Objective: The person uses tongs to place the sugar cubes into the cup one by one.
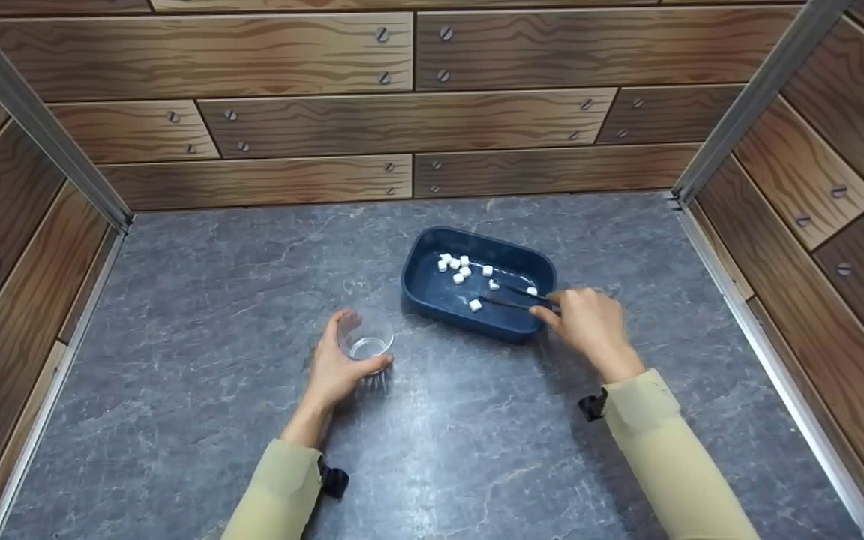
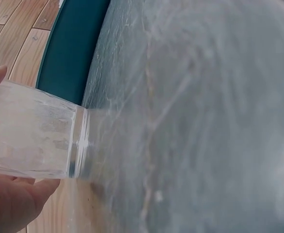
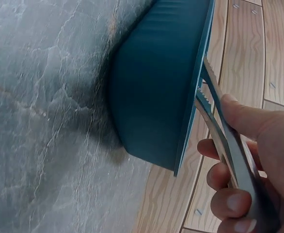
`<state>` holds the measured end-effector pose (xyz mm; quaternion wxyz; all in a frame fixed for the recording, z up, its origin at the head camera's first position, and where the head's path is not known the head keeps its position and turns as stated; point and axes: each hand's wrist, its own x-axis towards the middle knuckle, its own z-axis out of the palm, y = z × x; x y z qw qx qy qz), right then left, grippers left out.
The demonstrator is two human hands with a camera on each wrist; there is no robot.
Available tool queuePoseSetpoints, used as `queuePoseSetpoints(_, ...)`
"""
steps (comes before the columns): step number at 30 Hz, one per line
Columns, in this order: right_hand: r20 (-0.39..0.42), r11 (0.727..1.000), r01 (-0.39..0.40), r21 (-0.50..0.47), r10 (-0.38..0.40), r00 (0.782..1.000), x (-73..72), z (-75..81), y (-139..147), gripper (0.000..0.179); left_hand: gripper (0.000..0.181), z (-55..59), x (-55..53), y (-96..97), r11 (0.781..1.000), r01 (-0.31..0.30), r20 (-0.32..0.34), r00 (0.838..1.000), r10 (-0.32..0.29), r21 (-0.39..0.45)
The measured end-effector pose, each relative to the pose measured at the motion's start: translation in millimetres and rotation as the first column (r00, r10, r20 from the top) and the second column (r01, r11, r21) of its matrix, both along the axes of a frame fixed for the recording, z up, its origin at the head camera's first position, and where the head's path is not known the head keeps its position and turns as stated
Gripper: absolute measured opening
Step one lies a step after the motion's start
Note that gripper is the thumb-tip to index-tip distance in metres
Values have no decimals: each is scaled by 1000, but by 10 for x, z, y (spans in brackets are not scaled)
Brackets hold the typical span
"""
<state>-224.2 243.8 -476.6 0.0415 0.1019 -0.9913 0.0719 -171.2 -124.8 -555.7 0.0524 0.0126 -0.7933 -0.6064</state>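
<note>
Head view: grey worktop [image 1: 214, 337], marbled with pale veins; wood-print walls [image 1: 312, 124], plank pattern with screw heads. Dark blue bin [image 1: 462, 319], rectangular with rounded corners, holds about 10 small white cubes [image 1: 475, 305], several bunched toward its left end. Clear cup [image 1: 369, 346], round, left of the bin and near it. Left hand [image 1: 334, 367] makes a wide C, thumb and fingers curved round the cup. Right hand [image 1: 589, 322], curled tighter, grips slim tongs [image 1: 507, 303] over the bin's right end; tong tips apart, among the cubes.

Left wrist view: cup wall smooth, see-through, thick ring at the base; thumb and fingers on opposite sides.

Right wrist view: tongs show metallic sheen, toothed tips at the bin's rim; thumb against 1 arm, fingers curled about the other.
</note>
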Motion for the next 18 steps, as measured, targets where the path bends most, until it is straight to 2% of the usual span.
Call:
queuePoseSetpoints(9,-17,997,-23,68,25,1000,-78,-23,-141,35,94,19,-14,-24,999,23,8,1000,-22,-26)
queuePoseSetpoints(18,8,995,-13,95,12,1000,-117,-20,-227,38,95,56,-16,-30,999,28,32,999,-28,-28)
